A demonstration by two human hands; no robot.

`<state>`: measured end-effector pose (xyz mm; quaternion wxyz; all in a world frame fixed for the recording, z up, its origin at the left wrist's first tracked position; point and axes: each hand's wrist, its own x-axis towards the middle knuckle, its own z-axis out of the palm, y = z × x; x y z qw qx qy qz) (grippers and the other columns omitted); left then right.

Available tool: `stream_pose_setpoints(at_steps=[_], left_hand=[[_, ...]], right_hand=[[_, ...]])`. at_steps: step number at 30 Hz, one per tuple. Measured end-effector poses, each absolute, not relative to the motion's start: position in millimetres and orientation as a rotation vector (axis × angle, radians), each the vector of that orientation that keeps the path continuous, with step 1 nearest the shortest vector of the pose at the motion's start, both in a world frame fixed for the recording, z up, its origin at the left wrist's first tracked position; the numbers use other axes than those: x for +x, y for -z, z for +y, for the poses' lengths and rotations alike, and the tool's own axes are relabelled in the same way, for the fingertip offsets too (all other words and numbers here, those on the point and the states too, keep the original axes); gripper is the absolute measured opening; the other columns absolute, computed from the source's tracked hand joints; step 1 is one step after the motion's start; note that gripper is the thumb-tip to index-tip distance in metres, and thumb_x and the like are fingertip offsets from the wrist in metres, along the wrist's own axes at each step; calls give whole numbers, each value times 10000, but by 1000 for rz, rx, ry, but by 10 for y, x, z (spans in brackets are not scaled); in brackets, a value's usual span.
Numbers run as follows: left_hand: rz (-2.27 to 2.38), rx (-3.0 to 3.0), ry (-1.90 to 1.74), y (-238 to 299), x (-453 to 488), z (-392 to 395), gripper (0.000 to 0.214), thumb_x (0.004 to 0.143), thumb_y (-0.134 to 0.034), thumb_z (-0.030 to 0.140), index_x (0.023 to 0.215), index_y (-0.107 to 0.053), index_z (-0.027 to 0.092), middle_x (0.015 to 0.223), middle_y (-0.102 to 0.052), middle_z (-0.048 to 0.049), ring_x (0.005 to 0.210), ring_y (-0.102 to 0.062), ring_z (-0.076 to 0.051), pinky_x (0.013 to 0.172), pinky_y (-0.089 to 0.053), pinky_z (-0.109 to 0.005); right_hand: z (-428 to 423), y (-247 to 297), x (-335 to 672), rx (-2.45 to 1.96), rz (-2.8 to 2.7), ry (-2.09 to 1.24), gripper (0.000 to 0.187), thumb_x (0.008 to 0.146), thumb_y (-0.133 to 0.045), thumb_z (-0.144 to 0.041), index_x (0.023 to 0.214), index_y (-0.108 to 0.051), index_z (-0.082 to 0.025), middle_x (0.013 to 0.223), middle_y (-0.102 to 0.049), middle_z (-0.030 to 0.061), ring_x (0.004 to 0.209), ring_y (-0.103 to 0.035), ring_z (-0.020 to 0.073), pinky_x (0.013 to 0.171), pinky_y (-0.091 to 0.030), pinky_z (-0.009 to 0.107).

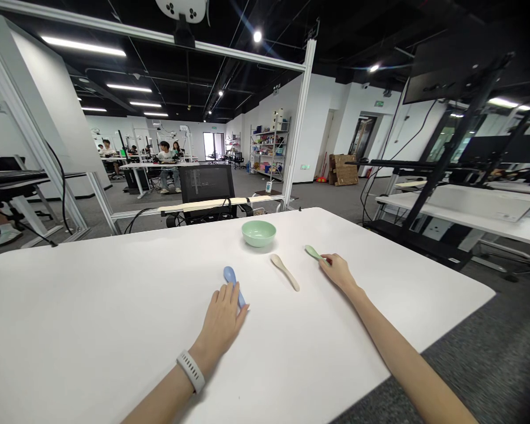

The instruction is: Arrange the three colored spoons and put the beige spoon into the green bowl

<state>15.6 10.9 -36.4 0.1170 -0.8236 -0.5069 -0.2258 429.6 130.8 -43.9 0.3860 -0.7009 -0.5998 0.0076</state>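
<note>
On the white table (128,318), my left hand (223,315) closes over the handle of a blue spoon (230,274), fingers on one side and thumb on the other. The blue spoon's bowl points away from me. Farther right, my right hand (337,272) pinches the handle end of a green spoon (311,252). A beige spoon (285,272) lies untouched between my two hands. Behind the spoons a light green bowl (258,234) stands upright. Both held spoons appear to rest on the tabletop, their handles partly hidden by my fingers.
A metal frame (298,123) rises beyond the table's far edge, with a black office chair (207,185) behind it. To the right stand a black stand (441,159) and another white table (481,218). Several people sit at desks in the background.
</note>
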Motion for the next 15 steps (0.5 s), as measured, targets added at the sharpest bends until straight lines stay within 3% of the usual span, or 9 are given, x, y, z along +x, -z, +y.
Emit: stream_pose_setpoints(at_steps=[6,10,15], left_hand=[[-1469,-2370,656,402,155,124,571,1048,-324,457,1483,-517,140,1423,-656,-188,1273,-590,-303,1035,-489,-485],[-1479,-2243,654,261,-152,257,584,1031,-356,504,1475,-528,165,1439,-646,-213,1297,-604,-332,1049,-500,-521],[-1667,-1969,587,-54,-1115,328,723,1021,-236,559,1444,-532,54,1385,-637,-286,1273,-606,-388,1009,-521,-552]], right_hand=[[1298,435,4292,-1793,-1536,-16,446,890,-560,-469,1018,-801,-117,906,-697,118,812,-630,238,852,-504,352],[1279,420,4306,-1777,-1554,61,435,909,-562,-428,1101,-778,-104,1010,-686,160,949,-650,288,950,-499,412],[1276,333,4203,-1628,-1681,167,430,964,-492,-378,1213,-740,-131,1184,-694,194,1134,-622,335,1051,-471,486]])
